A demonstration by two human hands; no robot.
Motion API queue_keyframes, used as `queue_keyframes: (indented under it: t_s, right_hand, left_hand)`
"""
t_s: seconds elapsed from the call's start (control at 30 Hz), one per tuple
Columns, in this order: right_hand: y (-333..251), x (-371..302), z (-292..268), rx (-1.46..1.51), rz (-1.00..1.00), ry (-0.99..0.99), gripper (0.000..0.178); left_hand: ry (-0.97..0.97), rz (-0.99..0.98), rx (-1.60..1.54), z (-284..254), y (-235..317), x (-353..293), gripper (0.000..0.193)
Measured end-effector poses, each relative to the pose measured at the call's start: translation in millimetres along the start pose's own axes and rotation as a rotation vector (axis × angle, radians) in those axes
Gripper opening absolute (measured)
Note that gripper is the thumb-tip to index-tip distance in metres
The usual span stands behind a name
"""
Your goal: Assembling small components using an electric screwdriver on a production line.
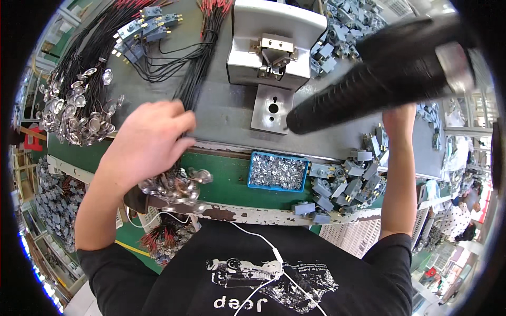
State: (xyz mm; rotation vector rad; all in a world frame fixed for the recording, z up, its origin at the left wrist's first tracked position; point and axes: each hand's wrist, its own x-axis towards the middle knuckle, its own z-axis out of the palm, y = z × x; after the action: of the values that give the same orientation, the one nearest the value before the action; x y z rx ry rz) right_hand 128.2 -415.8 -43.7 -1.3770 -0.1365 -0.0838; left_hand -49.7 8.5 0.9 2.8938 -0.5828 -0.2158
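Observation:
My left hand (150,138) is closed over a bundle of black wires (194,87), its fingers curled. Below the hand, round metal caps (174,189) on the wire ends hang by the bench's front edge, smeared by motion. A large black ribbed, tapering object (369,84), blurred and close to the camera, covers most of my right hand (399,113); only its wrist side shows, and its fingers are hidden. That hand is near grey plastic switch-like parts (371,142) on the right. Between my hands stands a white press-like machine (276,42) with a metal plate (262,118) before it.
A blue tray (250,176) of small metal pieces sits near the front edge, beside a pile of grey parts (345,184). More grey parts (348,31) lie behind the black object. Capped wires (81,110) and grey parts on wires (145,31) lie at left.

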Motion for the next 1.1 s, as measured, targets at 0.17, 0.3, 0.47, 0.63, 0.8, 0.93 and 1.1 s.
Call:
queue_keyframes:
  t_s: [0.17,0.3,0.47,0.63,0.8,0.93,1.1]
  right_hand:
    - [-3.3,-56.7,11.7,0.174,0.264,-0.043,0.043]
    - [-24.6,-102.4,12.8,-0.420,0.385,-0.523,0.062]
    - [-30.1,-124.7,96.2,-0.576,0.165,-0.689,0.085]
    - [19.3,-89.7,142.9,-1.021,-0.250,-0.685,0.062]
    - [17.1,-87.5,137.2,-1.268,-0.306,-0.681,0.045]
    - [27.0,-91.9,133.8,-1.117,-0.546,-0.607,0.043]
    - [32.3,-88.8,149.7,-1.096,-0.697,-0.751,0.046]
  left_hand:
    - [-0.025,-0.328,0.111,27.6,-7.8,-4.1,0.073]
    - [-0.028,-0.364,-0.320,20.6,-22.5,-1.1,0.063]
    - [-0.007,-0.423,-0.543,3.8,-29.4,-4.2,0.067]
    - [0.080,-0.431,-0.863,10.4,-34.2,-11.8,0.067]
    - [0.090,-0.457,-1.006,4.7,-27.4,-10.2,0.066]
    - [0.117,-0.417,-1.018,6.6,-28.0,-10.1,0.065]
    - [0.072,-0.432,-1.042,10.6,-25.1,-6.7,0.069]
